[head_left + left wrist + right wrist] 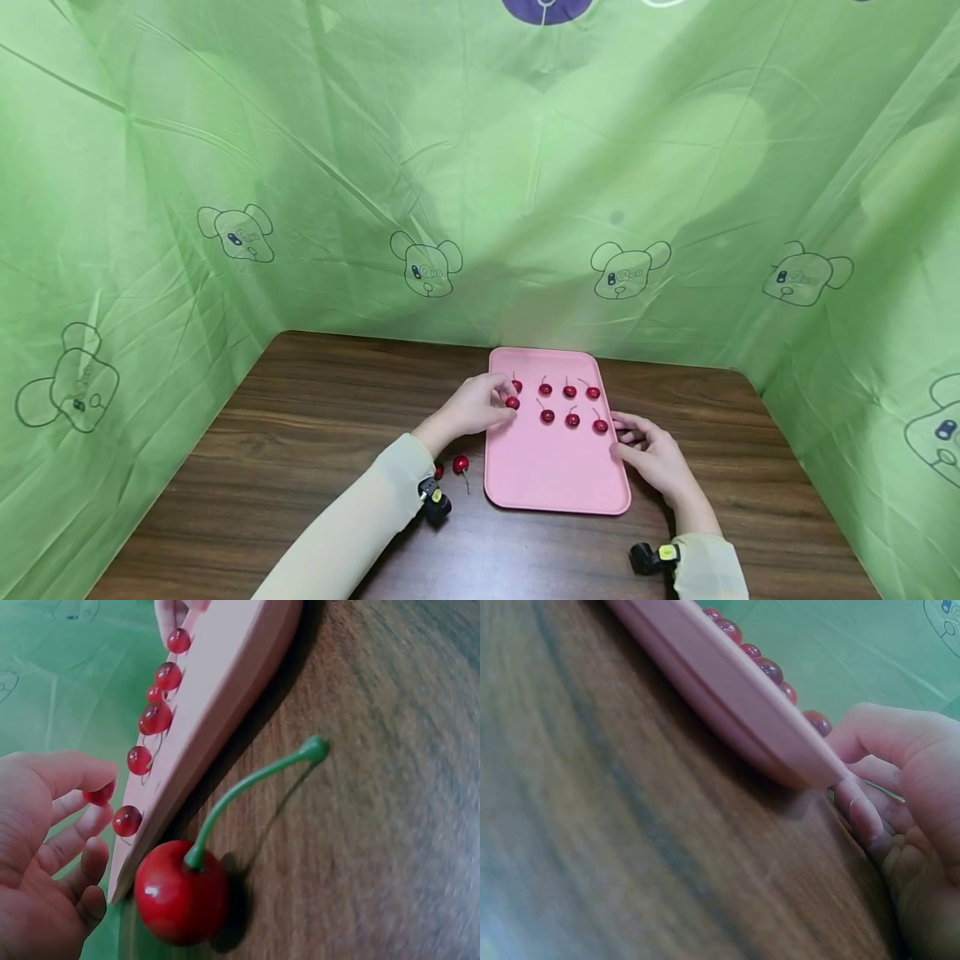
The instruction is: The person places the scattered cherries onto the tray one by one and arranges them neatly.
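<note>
Pink tray [555,475] holds eight cherries [558,404]; left grip [472,406] pinches one, right [652,454] loosely curled.

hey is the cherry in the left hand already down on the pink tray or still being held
Held. The left hand pinches the small red cherry between thumb and fingers over the flat pink plastic tray; whether it touches the tray cannot be told.

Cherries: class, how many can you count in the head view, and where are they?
10. Eight on the pink tray: four in the far row, four nearer, one pinched by the left hand. Two on the table; one half hidden.
</note>
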`<state>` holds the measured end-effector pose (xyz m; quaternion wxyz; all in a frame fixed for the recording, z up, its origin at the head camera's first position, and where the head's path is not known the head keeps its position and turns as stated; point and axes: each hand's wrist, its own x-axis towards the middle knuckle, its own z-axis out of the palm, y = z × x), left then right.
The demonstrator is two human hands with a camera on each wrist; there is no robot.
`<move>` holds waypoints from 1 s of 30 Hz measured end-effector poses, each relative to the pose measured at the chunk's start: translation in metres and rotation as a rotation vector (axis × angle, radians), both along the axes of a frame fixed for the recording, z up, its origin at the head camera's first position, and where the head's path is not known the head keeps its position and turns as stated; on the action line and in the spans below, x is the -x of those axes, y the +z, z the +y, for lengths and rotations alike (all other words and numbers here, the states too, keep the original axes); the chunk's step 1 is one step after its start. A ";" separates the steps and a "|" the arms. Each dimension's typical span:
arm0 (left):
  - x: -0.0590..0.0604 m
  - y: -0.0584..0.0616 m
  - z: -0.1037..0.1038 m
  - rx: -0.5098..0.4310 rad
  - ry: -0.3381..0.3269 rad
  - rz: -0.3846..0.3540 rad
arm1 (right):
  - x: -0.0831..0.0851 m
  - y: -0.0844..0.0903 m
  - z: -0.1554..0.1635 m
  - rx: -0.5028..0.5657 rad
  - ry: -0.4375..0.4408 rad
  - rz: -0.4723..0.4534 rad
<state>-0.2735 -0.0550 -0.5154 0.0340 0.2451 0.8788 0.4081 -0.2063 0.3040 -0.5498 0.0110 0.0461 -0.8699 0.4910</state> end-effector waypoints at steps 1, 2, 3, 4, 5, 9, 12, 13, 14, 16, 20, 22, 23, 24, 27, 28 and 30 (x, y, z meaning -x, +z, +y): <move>0.000 -0.001 0.001 0.003 -0.002 0.002 | 0.000 0.000 0.000 0.001 0.001 0.001; 0.000 -0.002 0.001 0.003 -0.004 0.004 | 0.000 0.000 0.000 0.004 0.005 0.003; 0.000 -0.002 0.002 0.003 -0.006 0.007 | 0.000 0.000 0.000 0.006 0.006 0.003; 0.000 -0.002 0.003 0.003 -0.009 0.007 | -0.001 0.000 0.000 0.008 0.008 0.005; 0.000 -0.002 0.003 0.004 -0.011 0.005 | -0.001 0.000 0.000 0.011 0.008 0.004; -0.002 -0.001 0.005 0.022 -0.024 0.020 | -0.001 -0.001 0.000 0.006 0.007 0.007; -0.002 -0.001 0.006 0.051 -0.026 0.045 | -0.001 -0.001 0.000 0.001 0.007 0.006; -0.003 -0.001 0.006 0.060 -0.024 0.052 | -0.001 -0.001 0.000 0.002 0.006 0.005; -0.003 -0.002 0.007 0.071 -0.023 0.060 | -0.001 0.000 0.000 0.002 0.006 0.003; -0.003 -0.002 0.007 0.084 -0.020 0.067 | -0.001 0.000 0.000 0.002 0.004 -0.002; -0.004 -0.001 0.007 0.099 -0.026 0.073 | 0.000 -0.001 0.000 -0.005 -0.002 -0.012; -0.004 -0.001 0.007 0.107 -0.033 0.077 | 0.001 -0.002 0.001 -0.018 -0.002 -0.012; -0.004 -0.001 0.007 0.111 -0.037 0.080 | 0.001 -0.002 0.001 -0.022 -0.001 -0.009; -0.004 0.000 0.007 0.115 -0.041 0.083 | 0.002 -0.003 0.002 -0.026 -0.002 -0.007; -0.004 0.000 0.007 0.130 -0.049 0.088 | 0.003 -0.004 0.003 -0.031 -0.004 -0.002; -0.004 0.000 0.007 0.134 -0.050 0.091 | 0.002 -0.004 0.003 -0.028 -0.003 -0.002; -0.004 -0.001 0.006 0.141 -0.052 0.096 | 0.002 -0.005 0.003 -0.023 -0.006 -0.003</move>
